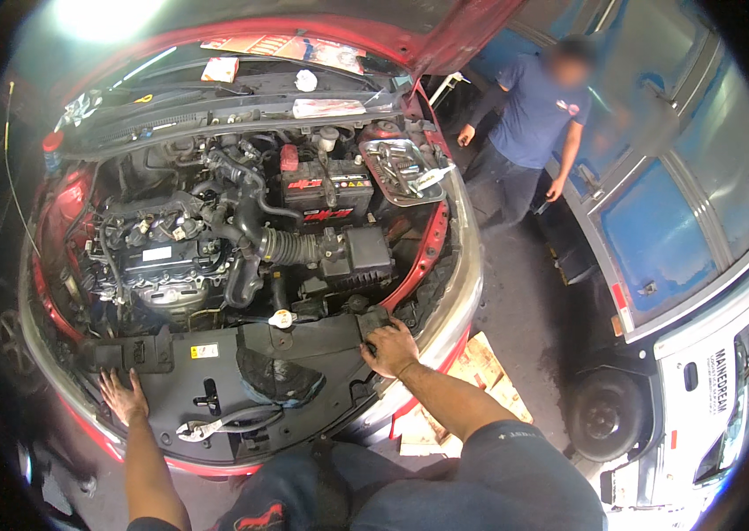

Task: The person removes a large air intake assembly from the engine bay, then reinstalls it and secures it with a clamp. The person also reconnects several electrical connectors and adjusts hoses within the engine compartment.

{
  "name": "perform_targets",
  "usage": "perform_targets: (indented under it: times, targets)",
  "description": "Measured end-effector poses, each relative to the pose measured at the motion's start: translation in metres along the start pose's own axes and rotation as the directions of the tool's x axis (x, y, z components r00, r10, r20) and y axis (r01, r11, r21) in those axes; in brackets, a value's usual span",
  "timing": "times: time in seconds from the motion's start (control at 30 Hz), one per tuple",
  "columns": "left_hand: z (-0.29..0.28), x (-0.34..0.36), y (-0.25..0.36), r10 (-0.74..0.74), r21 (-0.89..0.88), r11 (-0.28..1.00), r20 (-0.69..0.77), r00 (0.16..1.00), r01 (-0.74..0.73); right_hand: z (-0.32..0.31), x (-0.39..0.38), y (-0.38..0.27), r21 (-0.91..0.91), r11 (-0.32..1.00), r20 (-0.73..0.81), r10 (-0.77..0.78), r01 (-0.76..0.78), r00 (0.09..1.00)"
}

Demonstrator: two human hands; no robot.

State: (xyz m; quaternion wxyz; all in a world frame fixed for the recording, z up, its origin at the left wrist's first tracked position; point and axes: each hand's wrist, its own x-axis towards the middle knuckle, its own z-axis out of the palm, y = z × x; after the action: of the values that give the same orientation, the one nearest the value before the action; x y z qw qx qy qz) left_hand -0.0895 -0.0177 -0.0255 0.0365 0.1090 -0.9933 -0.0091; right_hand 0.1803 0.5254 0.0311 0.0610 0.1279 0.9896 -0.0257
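Note:
My left hand (124, 396) lies with fingers spread on the left end of the black front panel (237, 350) of the engine bay. On the panel's right end, my right hand (389, 349) leans with its fingers apart and slightly bent, holding nothing. Between the hands is a dark, dirty cloth (272, 380). A pair of pliers (206, 427) rests just nearer to me, its handles pointing right. Behind the panel stands the engine (157, 257), with a white cap (281, 319) in front of it. No tool is in either hand.
The red hood (454, 40) is raised. A metal tray (379, 177) of small tools sits beside the battery (330, 186). Flattened cardboard (472, 389) lies on the floor at right. Another person (538, 124) stands beyond the fender, near a blue-and-grey truck body (657, 230).

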Motion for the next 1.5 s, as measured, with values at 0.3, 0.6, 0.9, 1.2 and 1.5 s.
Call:
perform_targets:
  times: [0.3, 0.6, 0.9, 1.2, 1.5]
  targets:
    - [-0.006, -0.003, 0.002, -0.001, -0.032, 0.999, 0.011, 1.0, 0.001, 0.006, 0.0, 0.0, 0.036, 0.999, -0.117, -0.001, 0.005, 0.993]
    - [0.001, -0.001, 0.0, -0.002, -0.051, 0.999, -0.015, 1.0, 0.001, 0.005, 0.002, 0.001, -0.026, 1.0, -0.02, 0.01, -0.011, 1.0]
    - [0.004, -0.003, -0.002, 0.025, -0.072, 0.997, -0.059, 0.998, -0.03, 0.014, 0.002, 0.002, 0.019, 1.0, -0.157, -0.01, 0.013, 0.988]
    - [-0.005, -0.004, 0.003, 0.008, -0.028, 1.0, -0.019, 1.0, -0.008, 0.011, 0.003, 0.001, 0.018, 1.0, -0.134, -0.015, 0.018, 0.991]
    - [-0.004, -0.004, 0.003, 0.01, -0.045, 0.999, -0.032, 0.999, -0.011, 0.003, 0.003, -0.001, 0.016, 1.0, -0.018, 0.011, -0.011, 1.0]
